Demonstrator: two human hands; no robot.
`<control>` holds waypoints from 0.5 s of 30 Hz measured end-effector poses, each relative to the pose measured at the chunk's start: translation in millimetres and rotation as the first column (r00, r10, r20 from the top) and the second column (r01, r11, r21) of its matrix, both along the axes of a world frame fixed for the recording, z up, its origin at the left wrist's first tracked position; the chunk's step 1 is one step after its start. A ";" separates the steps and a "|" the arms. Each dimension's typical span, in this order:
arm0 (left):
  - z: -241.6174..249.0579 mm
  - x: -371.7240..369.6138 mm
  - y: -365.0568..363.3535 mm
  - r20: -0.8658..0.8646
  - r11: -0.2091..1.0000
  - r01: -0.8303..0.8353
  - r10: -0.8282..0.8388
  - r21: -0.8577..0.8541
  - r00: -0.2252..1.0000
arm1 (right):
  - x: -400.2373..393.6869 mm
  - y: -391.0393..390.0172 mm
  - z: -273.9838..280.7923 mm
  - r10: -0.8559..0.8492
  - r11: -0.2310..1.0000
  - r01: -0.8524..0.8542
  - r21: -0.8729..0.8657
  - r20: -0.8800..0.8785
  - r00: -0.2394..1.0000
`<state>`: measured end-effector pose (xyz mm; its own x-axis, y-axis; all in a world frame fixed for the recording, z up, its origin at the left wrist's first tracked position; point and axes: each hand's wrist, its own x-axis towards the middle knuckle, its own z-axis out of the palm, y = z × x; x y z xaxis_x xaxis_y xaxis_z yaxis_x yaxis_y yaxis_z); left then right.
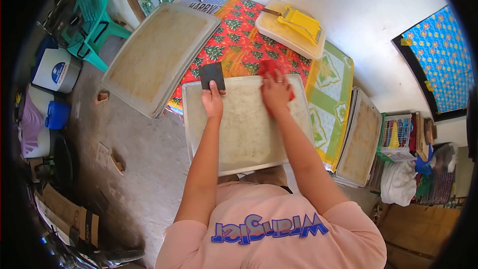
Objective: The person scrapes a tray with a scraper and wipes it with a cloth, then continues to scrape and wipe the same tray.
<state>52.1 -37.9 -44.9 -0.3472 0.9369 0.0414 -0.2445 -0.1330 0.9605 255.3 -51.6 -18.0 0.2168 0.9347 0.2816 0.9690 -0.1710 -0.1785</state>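
A pale, shallow rectangular tray [244, 134] lies before me, its near edge at my waist. My left hand [213, 100] grips a flat dark square piece [211, 73] at the tray's far left edge, thumb on top; its exact kind does not show. Over the tray's far right part, my right hand [276, 93] presses on a red cloth [269, 67], which bunches out past the fingers. The tray's surface looks mottled and stained. Under its far side spreads a red tablecloth [234, 37] with a green tree print.
Stacked trays [159, 55] stand at the left, more trays [358, 139] at the right. A white tub [291, 32] holding a yellow paint-tray-like piece [300, 24] sits at the back against the wall. A green chair [94, 25] is on the floor at far left.
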 end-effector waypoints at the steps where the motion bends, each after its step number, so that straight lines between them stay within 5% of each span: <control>1: 0.0 1.1 0.1 -0.017 1.000 -0.008 0.008 -0.007 1.000 | 24.2 -1.3 -1.2 -0.067 0.998 0.068 -0.018 0.033 0.997; 5: 0.6 4.3 -1.6 -0.157 0.999 -0.041 0.035 -0.035 0.987 | 89.5 -10.3 3.7 -0.208 0.974 0.216 -0.070 0.113 0.972; 15: 0.2 5.3 -2.4 -0.369 0.995 -0.098 0.079 -0.033 0.926 | 98.4 -117.6 16.9 -0.101 0.987 0.122 -0.109 0.187 0.977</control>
<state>57.4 -40.3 -44.7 -0.3986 0.9071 0.1356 0.1363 -0.0876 0.9868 353.7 -169.2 -1.0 0.2774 0.9366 0.2140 0.9569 -0.2893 0.0256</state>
